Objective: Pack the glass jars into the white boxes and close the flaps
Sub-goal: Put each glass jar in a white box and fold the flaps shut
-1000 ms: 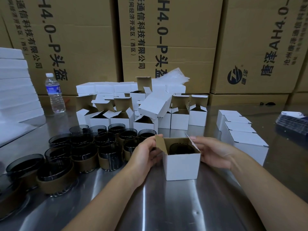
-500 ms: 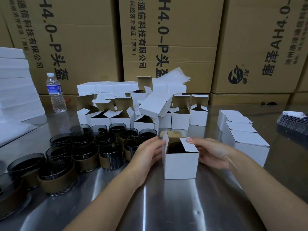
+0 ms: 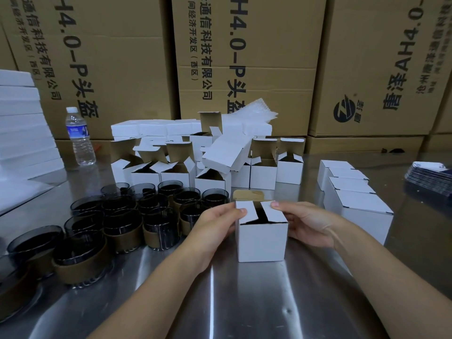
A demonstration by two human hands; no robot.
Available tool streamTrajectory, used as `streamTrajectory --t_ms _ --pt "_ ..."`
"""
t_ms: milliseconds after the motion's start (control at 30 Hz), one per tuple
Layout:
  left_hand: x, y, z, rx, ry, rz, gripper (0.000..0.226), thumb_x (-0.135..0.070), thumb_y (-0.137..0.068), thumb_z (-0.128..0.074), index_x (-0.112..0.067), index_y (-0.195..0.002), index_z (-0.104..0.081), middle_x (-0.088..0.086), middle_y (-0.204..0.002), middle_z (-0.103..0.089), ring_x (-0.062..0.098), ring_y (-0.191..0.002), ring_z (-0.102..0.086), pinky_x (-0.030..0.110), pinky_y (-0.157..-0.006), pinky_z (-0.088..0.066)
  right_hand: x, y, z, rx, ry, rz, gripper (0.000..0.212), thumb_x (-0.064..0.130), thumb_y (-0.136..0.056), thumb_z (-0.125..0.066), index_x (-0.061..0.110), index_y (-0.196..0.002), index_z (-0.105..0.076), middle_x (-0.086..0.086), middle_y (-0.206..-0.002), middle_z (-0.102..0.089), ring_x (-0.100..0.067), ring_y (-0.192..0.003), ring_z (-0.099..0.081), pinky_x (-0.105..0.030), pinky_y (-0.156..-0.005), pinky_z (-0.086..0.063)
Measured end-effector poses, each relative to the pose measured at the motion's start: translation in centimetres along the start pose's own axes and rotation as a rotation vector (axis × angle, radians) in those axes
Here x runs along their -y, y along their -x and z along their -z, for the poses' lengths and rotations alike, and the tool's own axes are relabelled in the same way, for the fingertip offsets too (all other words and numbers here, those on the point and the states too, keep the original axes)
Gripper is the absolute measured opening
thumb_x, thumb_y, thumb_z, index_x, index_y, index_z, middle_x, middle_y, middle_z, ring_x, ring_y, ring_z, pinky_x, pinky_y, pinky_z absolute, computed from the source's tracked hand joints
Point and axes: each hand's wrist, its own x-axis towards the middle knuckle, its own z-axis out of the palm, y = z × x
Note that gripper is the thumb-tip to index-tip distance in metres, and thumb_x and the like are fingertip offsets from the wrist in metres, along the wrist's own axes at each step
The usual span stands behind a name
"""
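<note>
A small white box (image 3: 261, 242) stands on the steel table (image 3: 244, 302) in front of me, a dark jar barely showing through the gap on top. Both side flaps are folded down over it; the brown-lined lid flap (image 3: 248, 195) still leans back behind. My left hand (image 3: 217, 221) grips the box's left side, thumb pressing the left flap. My right hand (image 3: 303, 222) grips the right side, thumb on the right flap. Several dark glass jars (image 3: 122, 221) with brown sleeves crowd the table to the left.
Several open white boxes (image 3: 208, 167) stand in a cluster behind. A row of closed white boxes (image 3: 354, 196) sits at the right. A water bottle (image 3: 79, 137) and white foam sheets (image 3: 22, 128) are at far left, a stack of dark cards (image 3: 430, 172) at far right, big cartons (image 3: 244, 57) behind.
The side flaps stood open a second ago with the jar visible inside. The right flap folded down first, then the left, both pressed by my thumbs.
</note>
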Motion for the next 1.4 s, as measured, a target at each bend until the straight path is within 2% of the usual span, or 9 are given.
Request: streamTrajectory --t_ms 267,367,433,600,700,833,1033,1200,1400 --pt "-0.45 0.30 -0.41 -0.015 0.001 -0.034 0.028 -0.007 -0.095 -0.053 -0.021 -0.116 -0.066 -0.001 -0.108 -0.073 0.014 -0.100 -0.069 0.022 -0.088 -0.054 0.19 0.38 -0.08 0.034 0.020 0.049 0.057 0.026 -0.065 -0.074 0.016 -0.121 -0.064 -0.009 -0.111 -0.067 -0.023 -0.093 -0.056 -0.024 -0.068 -0.052" --pt "-0.45 0.23 -0.52 -0.050 0.003 -0.032 0.031 -0.008 -0.093 -0.056 -0.018 -0.122 -0.063 -0.001 -0.109 -0.073 0.014 -0.102 -0.069 0.029 -0.097 -0.051 0.14 0.26 0.09 0.043 0.012 0.052 0.058 0.024 -0.066 -0.074 0.017 -0.123 -0.062 -0.010 -0.118 -0.067 -0.024 -0.098 -0.057 -0.032 -0.087 -0.049" --pt "-0.39 0.20 -0.55 -0.065 0.020 -0.029 0.032 -0.008 -0.093 -0.057 -0.017 -0.123 -0.062 0.001 -0.109 -0.073 0.016 -0.103 -0.068 0.032 -0.099 -0.049 0.15 0.22 0.13 0.051 0.005 0.056 0.054 0.024 -0.067 -0.074 0.018 -0.119 -0.065 -0.010 -0.119 -0.067 -0.024 -0.099 -0.059 -0.035 -0.092 -0.047" --pt "-0.15 -0.04 -0.41 -0.085 0.011 -0.035 0.033 -0.009 -0.091 -0.060 -0.019 -0.123 -0.061 0.004 -0.108 -0.073 0.017 -0.101 -0.068 0.036 -0.100 -0.049 0.16 0.23 0.10 0.054 -0.027 0.075 0.027 0.023 -0.062 -0.076 0.025 -0.089 -0.076 0.000 -0.087 -0.073 -0.012 -0.068 -0.067 -0.022 -0.058 -0.053" --pt "0.03 -0.20 -0.31 -0.079 -0.006 -0.052 0.034 -0.009 -0.092 -0.059 -0.026 -0.121 -0.058 0.004 -0.105 -0.074 0.017 -0.098 -0.069 0.032 -0.094 -0.052 0.11 0.17 0.18 0.063 -0.023 0.086 0.041 0.023 -0.060 -0.079 0.023 -0.101 -0.071 -0.002 -0.094 -0.072 -0.014 -0.072 -0.067 -0.023 -0.059 -0.052" --pt "0.17 -0.32 -0.22 -0.074 -0.033 -0.054 0.031 -0.011 -0.091 -0.060 -0.033 -0.115 -0.061 0.004 -0.108 -0.072 0.018 -0.100 -0.069 0.030 -0.090 -0.053 0.22 0.24 0.05 0.063 -0.021 0.121 0.038 0.023 -0.057 -0.080 0.027 -0.094 -0.076 0.000 -0.094 -0.073 -0.012 -0.072 -0.067 -0.024 -0.057 -0.051" --pt "0.31 -0.45 -0.20 -0.111 -0.077 -0.043 0.019 -0.023 -0.089 -0.066 -0.034 -0.104 -0.067 -0.003 -0.107 -0.072 0.016 -0.108 -0.063 0.039 -0.104 -0.045 0.23 0.40 -0.11 0.068 0.039 0.143 0.030 0.017 -0.055 -0.083 0.026 -0.083 -0.074 -0.001 -0.078 -0.068 -0.010 -0.059 -0.060 -0.021 -0.051 -0.044" --pt "0.34 -0.57 -0.20 -0.106 -0.074 -0.037 0.018 -0.026 -0.091 -0.064 -0.034 -0.107 -0.065 -0.004 -0.109 -0.071 0.014 -0.104 -0.066 0.035 -0.100 -0.048 0.19 0.35 -0.22 0.061 0.071 0.145 0.022 0.021 -0.065 -0.070 0.024 -0.086 -0.070 -0.007 -0.090 -0.063 -0.018 -0.074 -0.055 -0.028 -0.063 -0.038" --pt "0.15 -0.45 -0.25 -0.099 -0.042 -0.030 0.015 -0.019 -0.092 -0.061 -0.029 -0.103 -0.065 -0.002 -0.106 -0.072 0.009 -0.089 -0.068 0.029 -0.088 -0.051 0.31 0.28 -0.18 0.059 0.052 0.122 0.020 0.019 -0.065 -0.059 0.021 -0.084 -0.067 -0.004 -0.082 -0.058 -0.015 -0.066 -0.048 -0.025 -0.056 -0.036"
